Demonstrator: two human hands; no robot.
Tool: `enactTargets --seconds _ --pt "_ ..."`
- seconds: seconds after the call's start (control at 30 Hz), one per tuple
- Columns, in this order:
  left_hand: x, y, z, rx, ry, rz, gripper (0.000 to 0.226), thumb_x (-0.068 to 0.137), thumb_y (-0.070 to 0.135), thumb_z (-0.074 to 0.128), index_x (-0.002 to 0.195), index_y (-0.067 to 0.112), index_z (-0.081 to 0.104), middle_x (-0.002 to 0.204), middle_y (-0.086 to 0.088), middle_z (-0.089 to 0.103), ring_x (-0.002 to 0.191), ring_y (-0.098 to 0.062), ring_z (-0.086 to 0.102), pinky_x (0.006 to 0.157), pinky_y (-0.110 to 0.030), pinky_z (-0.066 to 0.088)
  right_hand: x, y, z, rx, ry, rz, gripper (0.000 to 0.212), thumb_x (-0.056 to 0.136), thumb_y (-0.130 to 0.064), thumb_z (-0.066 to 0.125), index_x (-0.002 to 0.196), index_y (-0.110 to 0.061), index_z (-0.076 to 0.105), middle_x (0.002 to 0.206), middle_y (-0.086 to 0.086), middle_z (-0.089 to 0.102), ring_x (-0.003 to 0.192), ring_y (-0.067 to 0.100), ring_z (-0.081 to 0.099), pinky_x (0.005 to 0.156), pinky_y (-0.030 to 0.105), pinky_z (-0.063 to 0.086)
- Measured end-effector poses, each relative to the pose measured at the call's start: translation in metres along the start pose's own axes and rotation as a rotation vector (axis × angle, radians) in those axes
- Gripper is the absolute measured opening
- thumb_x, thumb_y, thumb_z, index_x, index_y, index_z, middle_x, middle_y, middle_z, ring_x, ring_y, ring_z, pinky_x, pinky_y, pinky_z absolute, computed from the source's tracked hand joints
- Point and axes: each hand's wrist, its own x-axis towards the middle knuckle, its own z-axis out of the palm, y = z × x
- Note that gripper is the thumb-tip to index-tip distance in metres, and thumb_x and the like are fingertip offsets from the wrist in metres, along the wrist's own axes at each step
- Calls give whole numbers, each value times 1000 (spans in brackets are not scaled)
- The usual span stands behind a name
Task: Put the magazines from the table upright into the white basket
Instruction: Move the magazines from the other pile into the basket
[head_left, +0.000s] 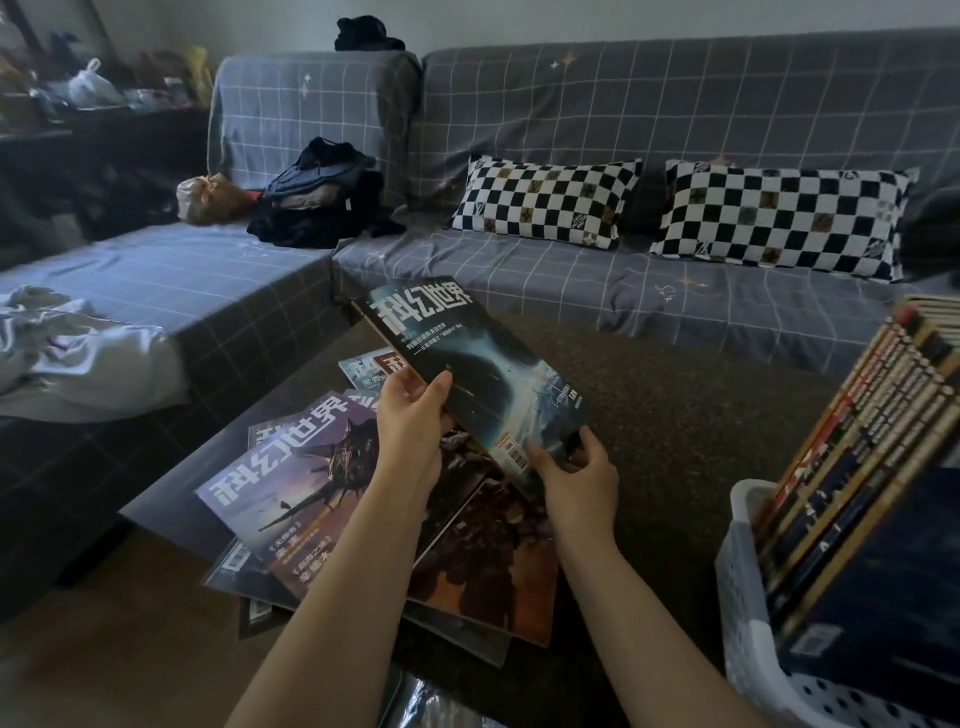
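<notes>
A grey checked sofa (571, 270) backs the dark worktop (675, 415). Both hands, left hand (410, 415) and right hand (574, 478), grip a dark magazine (467, 374) above the left-edge pile (363, 519). Best turn it spine-down before sliding it beside those upright in the white basket (748, 597) at the right edge.

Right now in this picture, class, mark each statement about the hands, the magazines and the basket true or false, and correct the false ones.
1. Both hands hold one dark magazine. True: the left hand grips its side, the right hand its lower corner.
2. The white basket is empty. False: several magazines already stand in it, spines up, leaning.
3. More magazines lie spread flat on the table below the hands. True.
4. The held magazine rests on the sofa. False: it is lifted above the table pile.
5. Two checkered pillows lie on the sofa. True.
</notes>
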Motion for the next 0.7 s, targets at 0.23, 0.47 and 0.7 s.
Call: enactTargets --seconds 0.23,0.47,0.7 --pt "-59 47 -4 -29 -53 106 15 90 8 61 102 16 60 99 -13 71 85 -26 73 71 -41 60 -39 -24 -37 -40 -55 -115 82 73 -50 72 142 -21 39 137 7 41 114 20 52 100 41 45" --pt "-129 95 -11 -116 -107 148 17 93 9 55 107 11 64 86 -6 74 77 -21 72 60 -35 58 -79 -51 -74 -284 -142 -237 76 72 -71 55 133 -26 50 137 10 44 128 31 38 110 46 30" --pt "-188 122 -15 -20 -201 86 30 91 18 57 117 7 64 103 -16 69 93 -33 66 72 -44 58 -114 -61 -116 111 -451 -75 58 80 -53 63 126 -20 55 105 -5 68 87 9 65 82 30 50"
